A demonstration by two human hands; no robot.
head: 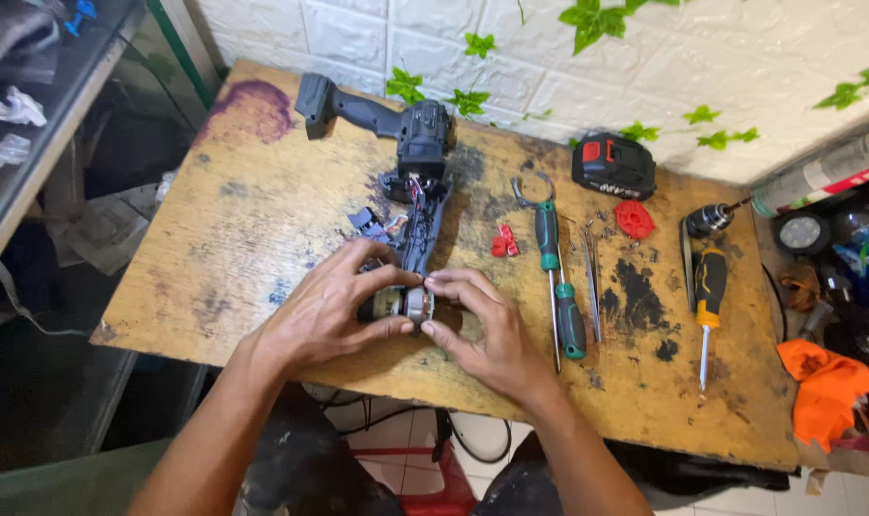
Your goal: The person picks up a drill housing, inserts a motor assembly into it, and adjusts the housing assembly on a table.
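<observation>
White brick with trailing leaves backs a scarred wooden counter (pixel 262 248). Both hands meet at its near middle on a small motor (pixel 396 306), whose long axis runs left to right between them. Left hand (pixel 324 311) cups its left end, fingers curled under and over in a pinching grip; right hand (pixel 487 334) pinches the right end with thumb and fingertips. Just beyond the grip lies the opened drill (pixel 410 172), its length pointing away. Right of the grip lie two screwdrivers (pixel 558 287), tweezers (pixel 592 282), then a battery (pixel 614 165) farther off.
</observation>
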